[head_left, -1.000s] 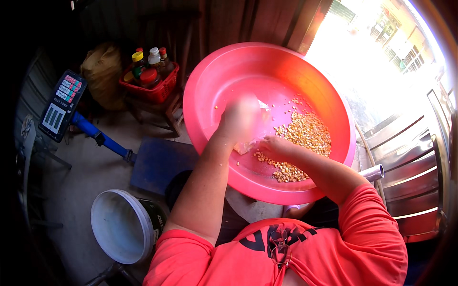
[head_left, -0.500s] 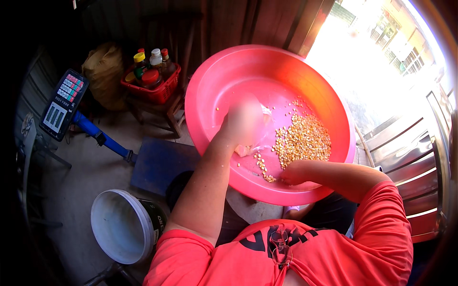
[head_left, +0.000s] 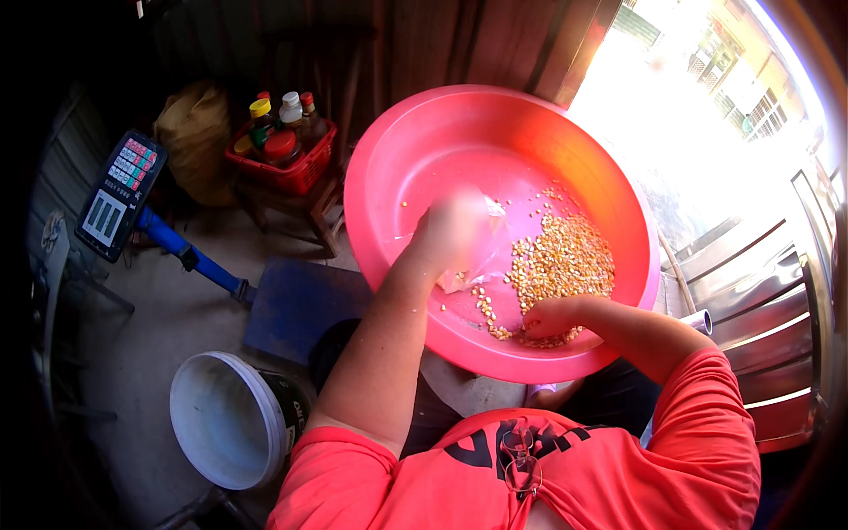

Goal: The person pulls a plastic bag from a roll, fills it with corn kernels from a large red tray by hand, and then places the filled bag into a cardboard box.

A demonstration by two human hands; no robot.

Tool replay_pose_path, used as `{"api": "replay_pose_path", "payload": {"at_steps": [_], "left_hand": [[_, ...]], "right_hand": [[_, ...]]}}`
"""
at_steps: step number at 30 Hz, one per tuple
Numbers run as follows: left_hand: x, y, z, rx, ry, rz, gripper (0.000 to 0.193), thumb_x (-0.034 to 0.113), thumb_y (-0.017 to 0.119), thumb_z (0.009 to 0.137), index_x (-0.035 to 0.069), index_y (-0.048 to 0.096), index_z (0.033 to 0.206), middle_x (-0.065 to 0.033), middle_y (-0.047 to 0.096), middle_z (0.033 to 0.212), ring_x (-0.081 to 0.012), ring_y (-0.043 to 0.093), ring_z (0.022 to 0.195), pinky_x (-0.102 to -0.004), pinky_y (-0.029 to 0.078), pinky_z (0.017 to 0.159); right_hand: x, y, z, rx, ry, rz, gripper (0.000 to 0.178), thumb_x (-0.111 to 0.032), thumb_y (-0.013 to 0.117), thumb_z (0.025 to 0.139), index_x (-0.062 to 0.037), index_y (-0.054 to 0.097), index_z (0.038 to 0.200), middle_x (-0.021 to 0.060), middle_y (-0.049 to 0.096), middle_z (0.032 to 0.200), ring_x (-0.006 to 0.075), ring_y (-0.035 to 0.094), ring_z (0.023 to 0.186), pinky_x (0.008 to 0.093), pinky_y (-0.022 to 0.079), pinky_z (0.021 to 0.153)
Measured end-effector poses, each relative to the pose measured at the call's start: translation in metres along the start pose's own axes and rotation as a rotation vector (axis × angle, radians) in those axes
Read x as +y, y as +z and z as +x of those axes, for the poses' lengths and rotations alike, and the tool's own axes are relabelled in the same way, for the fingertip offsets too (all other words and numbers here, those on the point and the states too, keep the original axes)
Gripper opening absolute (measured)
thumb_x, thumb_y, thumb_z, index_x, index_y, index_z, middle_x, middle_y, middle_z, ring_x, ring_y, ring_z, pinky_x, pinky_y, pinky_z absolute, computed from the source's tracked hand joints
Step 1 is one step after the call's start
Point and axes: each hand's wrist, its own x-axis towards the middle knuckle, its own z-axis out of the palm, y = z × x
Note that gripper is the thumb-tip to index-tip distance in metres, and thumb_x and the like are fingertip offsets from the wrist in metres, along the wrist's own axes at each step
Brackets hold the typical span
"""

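A wide pink plastic basin (head_left: 424, 132) stands before me with a heap of yellow corn kernels (head_left: 565, 256) in its right half. Over its left half is my left hand (head_left: 452, 231), blurred, closed on a thin clear plastic bag (head_left: 484, 258). The bag's mouth and contents are hard to make out. My right hand (head_left: 549, 318) is at the near edge of the heap, its fingers curled down into the kernels; the fingertips are partly hidden. A short trail of loose kernels lies between the bag and that hand.
A platform scale's blue plate (head_left: 305, 305) and its keypad display (head_left: 119, 194) are at the left. Nearer stands a white bucket (head_left: 225, 424). A red basket (head_left: 296, 175) of bottles and jars sits on a wooden chair (head_left: 309, 212). Metal slats (head_left: 760, 327) stand at the right.
My right hand has shifted slightly right and up, and kernels now show beneath it. My left hand and the bag have moved only a little.
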Motion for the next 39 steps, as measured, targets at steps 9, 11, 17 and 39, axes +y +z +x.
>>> {"api": "replay_pose_path", "payload": {"at_steps": [9, 11, 17, 39], "left_hand": [[0.018, -0.009, -0.009, -0.05, 0.094, 0.06, 0.016, 0.014, 0.059, 0.078, 0.003, 0.059, 0.091, -0.0128, 0.063, 0.086, -0.0236, 0.062, 0.081, -0.0349, 0.049, 0.072], [0.015, -0.008, -0.009, -0.033, 0.146, 0.022, 0.018, 0.016, 0.053, 0.083, 0.001, 0.057, 0.092, -0.0194, 0.061, 0.084, -0.0308, 0.061, 0.079, -0.0378, 0.047, 0.07], [0.023, -0.01, -0.013, -0.037, 0.122, 0.035, 0.02, 0.017, 0.051, 0.085, -0.001, 0.056, 0.094, -0.0234, 0.06, 0.087, -0.0348, 0.061, 0.082, -0.0395, 0.046, 0.072], [-0.008, 0.004, 0.005, 0.007, 0.045, 0.136, 0.021, 0.016, 0.048, 0.082, -0.003, 0.055, 0.089, -0.027, 0.059, 0.087, -0.0422, 0.058, 0.085, -0.0479, 0.045, 0.075]], "right_hand": [[-0.009, -0.033, -0.002, 0.008, -0.054, 1.11, 0.017, -0.019, 0.055, 0.088, -0.0058, 0.054, 0.077, 0.0014, 0.044, 0.057, 0.0091, 0.038, 0.044, 0.0244, 0.029, 0.038], [-0.012, -0.037, 0.01, 0.078, -0.16, 1.294, 0.016, -0.02, 0.055, 0.088, -0.0061, 0.053, 0.081, 0.0023, 0.046, 0.059, 0.0095, 0.039, 0.043, 0.0241, 0.027, 0.037], [-0.04, -0.072, 0.047, 0.206, -0.195, 1.734, 0.012, -0.018, 0.057, 0.087, -0.0084, 0.053, 0.082, 0.0032, 0.049, 0.062, 0.0116, 0.042, 0.043, 0.0256, 0.032, 0.035], [-0.039, -0.07, 0.015, 0.463, -0.365, 1.058, 0.017, -0.008, 0.055, 0.085, -0.0035, 0.06, 0.101, 0.0043, 0.064, 0.089, 0.0123, 0.061, 0.074, 0.0249, 0.049, 0.065]]}}
